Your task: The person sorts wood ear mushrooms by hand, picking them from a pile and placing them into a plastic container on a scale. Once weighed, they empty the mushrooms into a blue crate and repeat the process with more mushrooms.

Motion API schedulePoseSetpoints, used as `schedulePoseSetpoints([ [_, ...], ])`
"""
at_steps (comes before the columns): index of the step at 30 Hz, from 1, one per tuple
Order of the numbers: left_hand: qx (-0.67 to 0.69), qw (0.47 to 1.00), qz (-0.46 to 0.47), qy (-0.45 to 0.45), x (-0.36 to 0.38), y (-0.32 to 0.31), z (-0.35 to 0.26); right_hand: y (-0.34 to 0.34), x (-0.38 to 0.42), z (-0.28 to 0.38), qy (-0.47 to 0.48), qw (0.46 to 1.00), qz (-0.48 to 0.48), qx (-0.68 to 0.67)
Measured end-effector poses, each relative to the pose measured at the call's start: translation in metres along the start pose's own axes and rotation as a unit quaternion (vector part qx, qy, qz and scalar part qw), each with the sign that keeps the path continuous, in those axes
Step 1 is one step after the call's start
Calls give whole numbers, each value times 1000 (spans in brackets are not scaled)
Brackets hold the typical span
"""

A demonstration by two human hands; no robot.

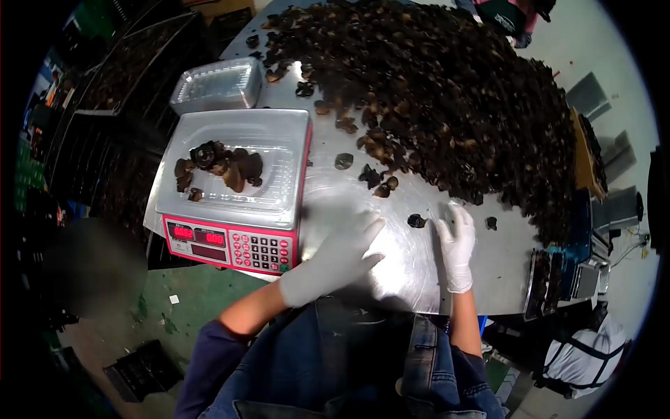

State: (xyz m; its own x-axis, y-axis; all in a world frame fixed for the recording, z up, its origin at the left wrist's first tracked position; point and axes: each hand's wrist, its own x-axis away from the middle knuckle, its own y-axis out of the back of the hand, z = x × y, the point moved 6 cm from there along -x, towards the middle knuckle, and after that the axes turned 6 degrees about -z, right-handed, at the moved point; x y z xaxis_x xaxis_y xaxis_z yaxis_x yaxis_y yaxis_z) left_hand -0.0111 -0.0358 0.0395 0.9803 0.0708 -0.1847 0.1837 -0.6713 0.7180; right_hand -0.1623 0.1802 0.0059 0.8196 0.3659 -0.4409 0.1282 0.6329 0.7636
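Observation:
My left hand [338,257], in a white glove, is just right of the scale, over the metal table [412,279]. It is slightly blurred, its fingers stretched and thumb apart, with nothing in them. My right hand [458,248], gloved too, reaches forward over the table with fingers extended and holds nothing. A small dark piece [417,221] lies just left of its fingertips. On the red-framed digital scale [227,244] sits a clear plastic tray [269,209] bearing several dark brown curled pieces [237,167] that look like wood ear mushrooms.
A large heap of similar dark pieces [447,105] covers the table's far side. Stacked clear trays [218,85] stand behind the scale. Dark racks [132,77] line the left. Another person [586,353] is at lower right; part of another person [506,14] shows at the top.

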Motion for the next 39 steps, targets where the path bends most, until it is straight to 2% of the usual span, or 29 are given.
schedulePoseSetpoints([
  [2,23,996,-88,-3,-24,-36,20,-3,-5,45,52,995,78,-20],
  [3,19,996,-84,-4,-43,-43,19,-14,-2,46,102,992,77,4],
  [4,-62,984,-167,5,-65,-36,20,-28,1,43,152,985,75,28],
  [5,-141,958,-248,14,-77,-28,21,-34,3,38,149,986,74,24],
  [6,-144,959,-245,13,-85,-29,25,-39,3,29,114,990,82,11],
  [8,-175,954,-226,89,-98,-34,46,-41,-2,25,82,993,88,-6],
  [9,-107,970,-198,98,-99,-41,64,-34,-6,29,63,993,79,-56],
  [10,-109,968,-200,103,-95,-44,71,-28,-11,33,43,991,68,-105],
  [11,-81,966,-223,104,-88,-43,76,-25,-12,41,91,986,74,-119],
  [12,-52,962,-245,106,-78,-43,81,-34,-10,43,122,972,138,-145],
  [13,-55,962,-245,107,-68,-39,76,-39,-11,46,103,967,156,-174],
  [14,-33,963,-222,151,-57,-34,72,-45,-11,52,84,960,175,-201],
  [15,-10,961,-197,195,-47,-34,70,-51,-19,52,85,971,154,-163],
  [16,-12,960,-196,200,-37,-36,67,-59,-30,53,85,979,136,-125],
  [18,14,968,-212,133,-24,-37,53,-69,-55,67,103,983,62,-138],
  [19,1,974,-184,134,-23,-33,45,-86,-59,65,111,984,77,-117],
  [22,-27,973,-189,127,-29,-26,47,-97,-44,62,157,980,107,-58],
  [24,-72,967,-214,114,-45,-21,54,-91,-22,50,112,975,187,-53],
  [26,-227,936,-250,102,-72,-14,56,-69,-17,50,36,953,262,-149],
  [28,-267,926,-230,135,-89,-25,75,-49,-42,45,17,976,150,-155],
  [29,-312,912,-210,164,-94,-28,81,-36,-61,43,61,996,37,-53],
  [30,-310,913,-210,162,-94,-30,81,-26,-80,40,52,998,-32,-21],
  [31,-268,932,-185,161,-93,-34,82,-30,-95,27,59,995,-58,55],
  [32,-226,948,-159,161,-90,-38,82,-36,-105,16,56,991,-70,99],
  [33,-168,958,-181,148,-81,-38,75,-47,-103,5,71,993,-40,87],
  [34,-169,958,-179,145,-73,-34,63,-57,-102,-3,88,993,-12,75],
  [35,-164,969,-132,129,-66,-32,48,-58,-92,6,113,992,12,58],
  [36,-158,977,-84,113,-65,-32,40,-52,-79,18,158,985,-6,70],
  [39,-137,980,-121,74,-65,-30,29,-40,-26,31,145,988,46,6],
])
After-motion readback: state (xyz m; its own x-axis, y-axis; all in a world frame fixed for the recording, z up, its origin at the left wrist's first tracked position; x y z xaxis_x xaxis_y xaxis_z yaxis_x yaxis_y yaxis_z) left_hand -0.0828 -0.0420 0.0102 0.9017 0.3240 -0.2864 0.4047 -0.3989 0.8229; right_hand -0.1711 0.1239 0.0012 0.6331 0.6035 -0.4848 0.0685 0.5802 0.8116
